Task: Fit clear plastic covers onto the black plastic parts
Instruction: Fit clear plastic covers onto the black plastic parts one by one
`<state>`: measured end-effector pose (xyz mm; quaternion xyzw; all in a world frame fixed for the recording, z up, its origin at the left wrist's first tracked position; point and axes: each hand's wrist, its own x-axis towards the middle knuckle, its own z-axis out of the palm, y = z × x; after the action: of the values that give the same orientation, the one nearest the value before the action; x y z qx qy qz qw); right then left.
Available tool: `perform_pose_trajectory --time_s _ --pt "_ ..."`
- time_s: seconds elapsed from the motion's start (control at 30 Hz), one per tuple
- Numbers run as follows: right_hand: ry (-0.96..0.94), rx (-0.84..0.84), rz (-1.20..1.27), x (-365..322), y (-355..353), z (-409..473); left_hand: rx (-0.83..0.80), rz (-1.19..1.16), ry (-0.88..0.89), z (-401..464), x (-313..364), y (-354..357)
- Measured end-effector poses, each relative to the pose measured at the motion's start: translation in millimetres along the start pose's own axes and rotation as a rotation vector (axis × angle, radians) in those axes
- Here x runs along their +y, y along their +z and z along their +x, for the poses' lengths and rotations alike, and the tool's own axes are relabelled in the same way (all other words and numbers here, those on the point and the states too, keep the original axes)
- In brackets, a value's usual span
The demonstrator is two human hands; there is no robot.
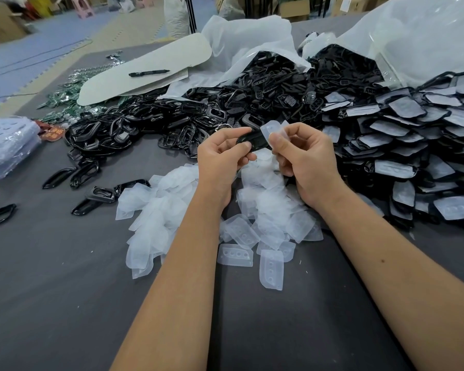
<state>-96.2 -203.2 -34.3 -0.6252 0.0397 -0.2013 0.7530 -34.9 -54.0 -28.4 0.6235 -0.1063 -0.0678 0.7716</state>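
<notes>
Bare grey tabletop (65,303) is lying nearest us; above the translucent cover pile (255,226), our left hand (223,159) is pinching a glossy black plastic part (253,141), our right hand (303,159) pinching a clear plastic cover (273,129).

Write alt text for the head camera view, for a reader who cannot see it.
Two bare hands meet above a grey table: the left hand holds a black plastic part while the right hand pinches a clear plastic cover against it. Loose clear covers lie below the hands, bare black parts heap behind, and covered parts pile at right.
</notes>
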Motion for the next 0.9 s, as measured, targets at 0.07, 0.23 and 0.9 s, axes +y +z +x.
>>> perform_pose_trajectory --time_s 0.07,0.23,0.9 --pt "-0.016 0.024 -0.006 0.4 0.8 0.5 0.002 -0.001 0.002 -0.1 0.0 0.7" --pt "-0.022 0.051 -0.016 1.9 3.1 0.9 0.017 0.014 0.018 0.3 -1.0 1.2" --pt "-0.051 0.101 0.033 -1.6 1.0 0.0 0.055 0.032 0.022 1.7 -3.3 1.5"
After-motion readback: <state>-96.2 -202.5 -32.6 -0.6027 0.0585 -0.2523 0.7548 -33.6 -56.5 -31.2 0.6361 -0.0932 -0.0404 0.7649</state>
